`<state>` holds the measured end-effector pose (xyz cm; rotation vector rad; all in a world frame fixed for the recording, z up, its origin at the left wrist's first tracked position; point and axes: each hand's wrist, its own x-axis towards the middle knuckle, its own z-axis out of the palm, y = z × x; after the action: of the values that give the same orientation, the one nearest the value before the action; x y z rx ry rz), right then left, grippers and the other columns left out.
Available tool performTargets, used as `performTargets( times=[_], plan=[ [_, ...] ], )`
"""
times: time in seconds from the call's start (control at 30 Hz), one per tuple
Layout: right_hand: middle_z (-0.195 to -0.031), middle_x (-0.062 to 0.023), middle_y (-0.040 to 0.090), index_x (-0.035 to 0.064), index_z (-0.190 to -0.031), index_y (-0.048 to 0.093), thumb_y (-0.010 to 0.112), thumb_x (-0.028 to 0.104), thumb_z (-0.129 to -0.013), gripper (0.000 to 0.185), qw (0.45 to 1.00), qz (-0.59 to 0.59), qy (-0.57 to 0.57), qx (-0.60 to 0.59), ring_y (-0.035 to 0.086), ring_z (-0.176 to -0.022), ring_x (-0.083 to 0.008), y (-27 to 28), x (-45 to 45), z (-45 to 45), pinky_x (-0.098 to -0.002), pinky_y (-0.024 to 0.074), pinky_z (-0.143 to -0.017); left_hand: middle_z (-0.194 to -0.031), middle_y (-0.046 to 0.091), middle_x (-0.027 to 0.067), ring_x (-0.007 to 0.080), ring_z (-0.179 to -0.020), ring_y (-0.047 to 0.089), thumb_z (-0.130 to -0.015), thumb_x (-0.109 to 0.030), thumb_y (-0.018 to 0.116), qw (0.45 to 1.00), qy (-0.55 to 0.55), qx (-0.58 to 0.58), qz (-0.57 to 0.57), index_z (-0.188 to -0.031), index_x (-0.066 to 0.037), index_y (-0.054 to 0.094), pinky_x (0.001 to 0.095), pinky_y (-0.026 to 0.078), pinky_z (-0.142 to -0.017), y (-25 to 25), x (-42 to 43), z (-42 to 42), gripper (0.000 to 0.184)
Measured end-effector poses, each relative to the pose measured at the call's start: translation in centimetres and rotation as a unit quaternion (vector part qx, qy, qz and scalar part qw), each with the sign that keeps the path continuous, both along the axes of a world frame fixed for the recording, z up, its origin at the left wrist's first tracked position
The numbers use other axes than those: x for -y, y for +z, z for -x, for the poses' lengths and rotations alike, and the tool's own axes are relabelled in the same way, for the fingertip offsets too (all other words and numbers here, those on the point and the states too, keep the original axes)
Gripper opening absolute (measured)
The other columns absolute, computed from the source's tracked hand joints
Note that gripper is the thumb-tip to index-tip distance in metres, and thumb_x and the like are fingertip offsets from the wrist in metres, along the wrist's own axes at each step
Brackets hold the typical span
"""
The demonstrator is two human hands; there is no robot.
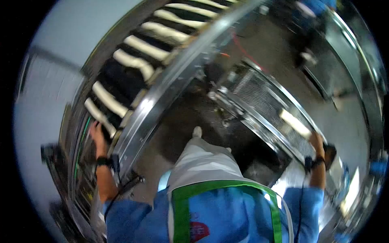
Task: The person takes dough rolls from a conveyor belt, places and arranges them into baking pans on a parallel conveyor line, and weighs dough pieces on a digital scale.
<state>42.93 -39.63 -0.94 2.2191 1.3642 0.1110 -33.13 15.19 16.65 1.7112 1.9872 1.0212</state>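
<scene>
My left hand [97, 133] is beside the nearest long pale piece [99, 116] on the dark slatted conveyor [120, 79]. Its fingers look stretched out, though motion blurs them, and I cannot tell whether they touch the piece. On the right, my right hand [317, 143] is closed around the near end of another long pale piece [295, 122], which looks like a peeled root. That piece lies along a metal mesh belt [259, 91]. Several similar pale pieces [146, 47] lie crosswise in a row on the dark conveyor.
A steel rail [152, 95] edges the dark conveyor. The mesh belt's metal frame [253, 121] stands to the right, with wet-looking floor [182, 109] between. Another person in blue [318, 7] is at the upper right. More pale pieces [351, 190] are at the lower right.
</scene>
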Motion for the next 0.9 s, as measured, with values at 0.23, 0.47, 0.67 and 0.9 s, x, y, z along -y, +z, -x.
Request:
performTargets(
  times=[0.23, 0.47, 0.67, 0.9],
  plan=[
    [-0.079, -0.0088, 0.053, -0.0039, -0.1, 0.048, 0.048, 0.028, -0.073, 0.042, 0.671, -0.46, -0.183, -0.552, 0.051, -0.062, -0.0136, 21.7, -21.5, 10.6, -0.024, 0.0427, -0.047, -0.112, 0.04, 0.022, 0.0331, -0.108, 0.033, -0.069, -0.023, 0.054, 0.985, -0.066, -0.133, -0.092, -0.096, -0.01, 0.053, 0.0372, 0.028, -0.089, -3.8, -4.6, -2.6, 0.03],
    [-0.078, -0.0136, 0.055, -0.0005, -0.1, 0.046, 0.044, 0.028, -0.081, 0.034, 0.365, -0.38, -0.109, -0.843, 0.052, -0.054, -0.0134, 34.0, -40.5, 27.1, -0.0243, 0.0462, -0.05, -0.119, 0.029, 0.0214, 0.0338, -0.113, 0.024, -0.074, -0.022, 0.051, 0.996, -0.064, -0.041, -0.037, -0.104, -0.013, 0.046, 0.0397, 0.019, -0.093, -1.3, -1.7, -6.4, 0.032],
    [-0.085, -0.0153, 0.054, -0.0003, -0.103, 0.041, 0.044, 0.034, -0.079, 0.042, 0.22, -0.179, 0.01, -0.959, 0.055, -0.069, -0.0196, 34.3, -52.7, 41.5, -0.031, 0.0471, -0.065, -0.121, 0.028, 0.0187, 0.0321, -0.114, 0.025, -0.078, -0.025, 0.044, 0.996, -0.036, 0.071, -0.05, -0.11, -0.008, 0.041, 0.0376, 0.018, -0.094, -2.6, 1.6, -2.6, 0.036],
    [-0.113, -0.0104, 0.036, 0.0055, -0.119, 0.032, 0.048, 0.047, -0.076, 0.062, 0.5, 0.153, 0.084, -0.848, 0.039, -0.101, -0.0234, 22.1, -55.9, 51.5, -0.0309, 0.0381, -0.079, -0.116, 0.038, 0.0149, 0.0303, -0.107, 0.034, -0.078, -0.019, 0.045, 0.989, -0.049, -0.102, -0.096, -0.111, -0.009, 0.043, 0.0367, 0.025, -0.09, 0.2, 3.2, -4.3, 0.035]
  ],
)
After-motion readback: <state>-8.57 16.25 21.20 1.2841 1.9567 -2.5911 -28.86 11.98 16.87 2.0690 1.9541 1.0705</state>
